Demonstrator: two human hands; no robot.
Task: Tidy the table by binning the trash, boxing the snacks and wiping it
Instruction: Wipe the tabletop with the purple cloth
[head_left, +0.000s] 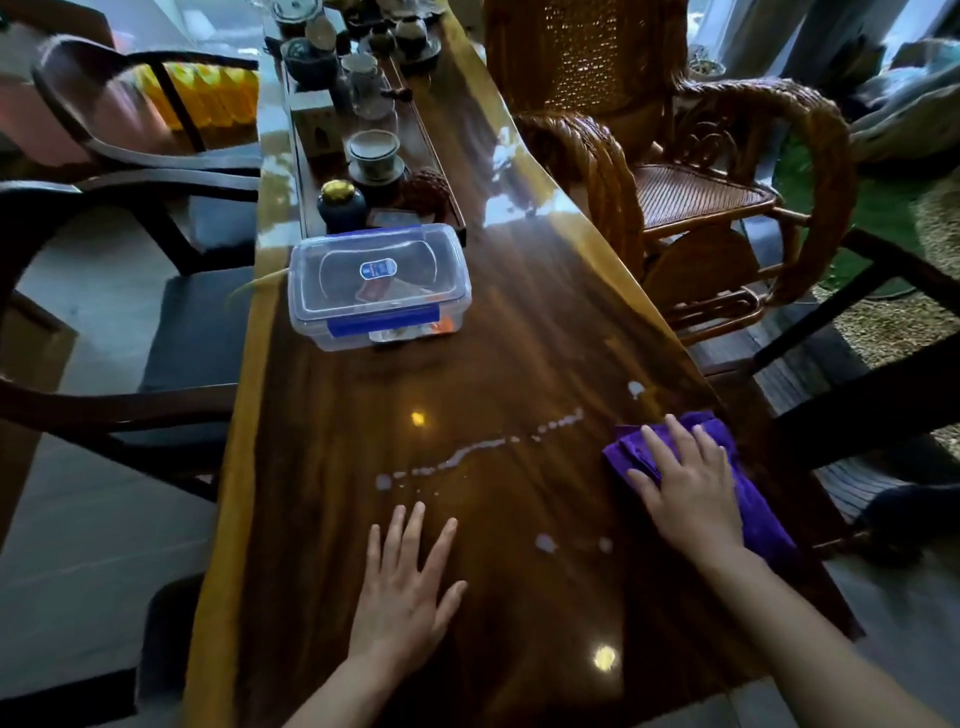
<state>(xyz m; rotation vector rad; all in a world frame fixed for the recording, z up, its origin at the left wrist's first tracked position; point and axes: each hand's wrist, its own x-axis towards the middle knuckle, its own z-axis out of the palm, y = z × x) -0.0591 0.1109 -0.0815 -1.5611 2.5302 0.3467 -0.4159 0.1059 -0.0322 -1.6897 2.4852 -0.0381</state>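
My right hand (685, 483) presses flat on a purple cloth (748, 488) near the right edge of the glossy dark wooden table (519, 322). My left hand (405, 587) lies flat on the bare wood, fingers spread, holding nothing. A thin trail of white liquid drops (483, 447) runs across the table between the two hands and beyond them. Further back stands a clear plastic box (379, 286) with a blue clip, its lid on, with snack packets inside.
A long tea tray (447, 171) with cups, jars and a lidded bowl fills the far table. A rattan armchair (691, 171) stands at the right, dark wooden chairs (130, 171) at the left. The table's right edge is just beyond the cloth.
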